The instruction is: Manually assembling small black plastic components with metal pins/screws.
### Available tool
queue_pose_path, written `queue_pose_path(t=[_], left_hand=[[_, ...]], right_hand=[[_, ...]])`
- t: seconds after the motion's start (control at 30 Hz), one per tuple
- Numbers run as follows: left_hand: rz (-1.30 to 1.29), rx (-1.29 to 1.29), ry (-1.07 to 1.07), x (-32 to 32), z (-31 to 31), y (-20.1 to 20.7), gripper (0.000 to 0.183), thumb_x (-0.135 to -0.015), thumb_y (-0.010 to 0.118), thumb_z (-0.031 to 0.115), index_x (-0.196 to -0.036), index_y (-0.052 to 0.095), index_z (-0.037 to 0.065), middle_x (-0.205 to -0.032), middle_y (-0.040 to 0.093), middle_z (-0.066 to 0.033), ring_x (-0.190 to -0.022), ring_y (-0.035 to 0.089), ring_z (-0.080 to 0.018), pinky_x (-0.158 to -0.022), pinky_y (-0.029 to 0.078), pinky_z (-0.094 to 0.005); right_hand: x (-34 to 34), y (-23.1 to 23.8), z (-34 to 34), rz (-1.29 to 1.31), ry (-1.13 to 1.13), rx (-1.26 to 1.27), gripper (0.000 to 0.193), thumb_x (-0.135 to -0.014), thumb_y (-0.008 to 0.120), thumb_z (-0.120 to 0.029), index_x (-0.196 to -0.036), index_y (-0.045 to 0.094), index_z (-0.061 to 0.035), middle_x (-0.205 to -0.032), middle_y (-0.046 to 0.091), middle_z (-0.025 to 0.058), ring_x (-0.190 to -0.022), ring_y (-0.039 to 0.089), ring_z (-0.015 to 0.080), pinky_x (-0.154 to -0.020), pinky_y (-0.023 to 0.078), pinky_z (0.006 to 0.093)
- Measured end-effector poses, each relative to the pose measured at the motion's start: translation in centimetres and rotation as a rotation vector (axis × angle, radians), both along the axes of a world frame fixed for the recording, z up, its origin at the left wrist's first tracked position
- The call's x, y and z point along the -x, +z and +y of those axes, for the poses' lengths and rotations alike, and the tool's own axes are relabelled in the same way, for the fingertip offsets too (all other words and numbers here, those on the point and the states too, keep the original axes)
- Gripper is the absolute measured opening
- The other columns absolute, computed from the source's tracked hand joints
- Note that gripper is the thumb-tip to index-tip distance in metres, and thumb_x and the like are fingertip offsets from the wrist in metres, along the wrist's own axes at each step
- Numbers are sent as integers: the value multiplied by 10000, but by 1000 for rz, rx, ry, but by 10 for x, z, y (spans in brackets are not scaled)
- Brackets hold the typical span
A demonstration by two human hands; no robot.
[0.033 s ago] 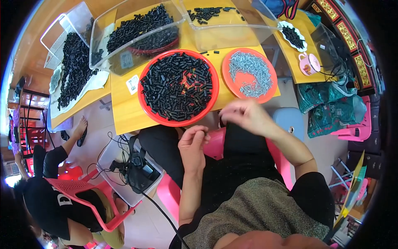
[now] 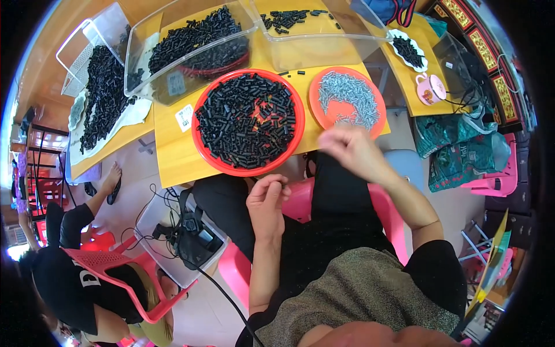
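My left hand (image 2: 267, 202) is above my lap, just below the red basin. Its thumb and fingers are curled together in a pinch; whatever sits between them is too small to make out. My right hand (image 2: 352, 151) is over the near edge of an orange-red plate (image 2: 318, 110), its fingertips smeared by motion. Small silvery screws (image 2: 351, 92) lie in a curved heap on that plate. The round red basin (image 2: 300, 118) holds a thick layer of short black tubular pieces (image 2: 243, 124), with a little red bottom showing.
Clear plastic bins (image 2: 153, 95) with more black pieces stand behind the basin. On the right table are a white dish (image 2: 424, 65) and a pink mug (image 2: 430, 89). A person sits at lower left in a pink chair (image 2: 110, 260), near a bin of cables (image 2: 196, 237).
My right hand has moved right and slightly up, onto the near edge of the screw plate. The left hand stays almost still, its fingers still pinched.
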State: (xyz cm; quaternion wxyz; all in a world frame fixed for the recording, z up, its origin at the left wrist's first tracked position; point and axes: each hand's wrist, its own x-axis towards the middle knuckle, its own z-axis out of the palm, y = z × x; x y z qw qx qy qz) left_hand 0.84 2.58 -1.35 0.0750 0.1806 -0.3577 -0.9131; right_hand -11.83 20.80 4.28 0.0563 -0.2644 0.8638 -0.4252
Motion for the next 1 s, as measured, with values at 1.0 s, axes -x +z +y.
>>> queue_pose_path(t=[1.0], left_hand=[[-25,216,-175,31,27,23,196,-894,580,47,-1079,621,-1,-810,594,-7,-693,542,-53,-664,441,-190]], right_hand=[[85,-20,46,367,104,-465,114,-750,612,-89,-759,602,24,-808,622,151,-692,633,270,-641,504,365]])
